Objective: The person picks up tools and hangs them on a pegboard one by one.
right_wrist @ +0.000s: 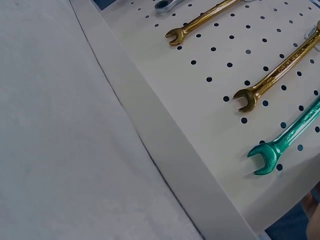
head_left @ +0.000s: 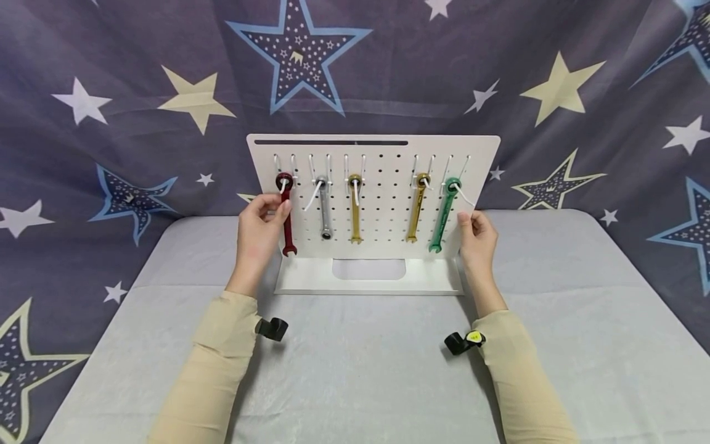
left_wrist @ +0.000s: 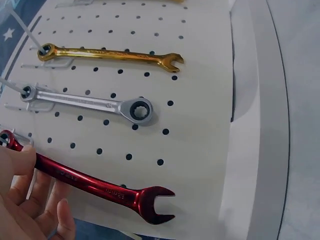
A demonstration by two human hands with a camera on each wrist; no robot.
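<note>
A white pegboard [head_left: 383, 222] stands upright on its base, with several combination wrenches hung on its hooks. At the left end my left hand [head_left: 259, 225] pinches the upper shank of the red wrench [left_wrist: 85, 179], the thumb in front. The red wrench's ring is still around its hook. My right hand [head_left: 478, 237] grips the board's right edge, thumb on the front; its other fingers are partly hidden. Nearest to it hangs the green wrench [head_left: 444, 216]. Between them hang a silver wrench [left_wrist: 85, 101], a gold wrench [head_left: 355, 213] and another gold wrench [head_left: 416, 213].
The board's white base [head_left: 310, 277] has a rectangular cutout and sits on a table with a pale grey cloth [head_left: 360, 370]. White hooks [head_left: 312, 196] stick out towards me. A dark curtain with stars [head_left: 388, 80] hangs behind.
</note>
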